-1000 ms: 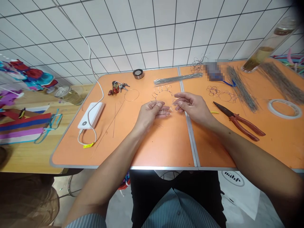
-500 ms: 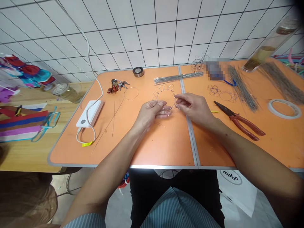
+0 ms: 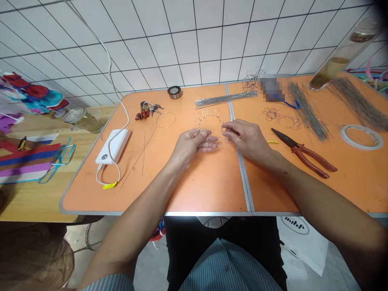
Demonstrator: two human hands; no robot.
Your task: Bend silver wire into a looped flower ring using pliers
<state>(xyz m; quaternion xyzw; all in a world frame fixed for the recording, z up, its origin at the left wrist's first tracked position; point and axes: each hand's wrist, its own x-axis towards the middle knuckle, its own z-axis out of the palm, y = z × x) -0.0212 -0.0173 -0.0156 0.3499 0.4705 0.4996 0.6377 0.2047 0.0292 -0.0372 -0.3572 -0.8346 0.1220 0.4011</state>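
Note:
Between my hands is a thin wire ring with small petal-like loops around its outside. My left hand pinches its lower left side between thumb and fingers, which hide part of the loops. At the ring's right side my right hand is closed, thumb and fingertips pinching the wire. Behind the ring lies a bundle of straight wires. To the right of my right hand rest pliers with red handles, their jaws pointing up left. A plain wire ring lies to the left.
On the orange table are keys, a tape roll and a white power bank with a cable. Right of centre lie wire bundles, a white tape ring and a glass bottle. A tiled wall stands behind.
My right hand has shifted slightly at the ring's right side, and its fingers have closed further around the wire there. My left hand keeps its pinch. The whole view has shifted slightly.

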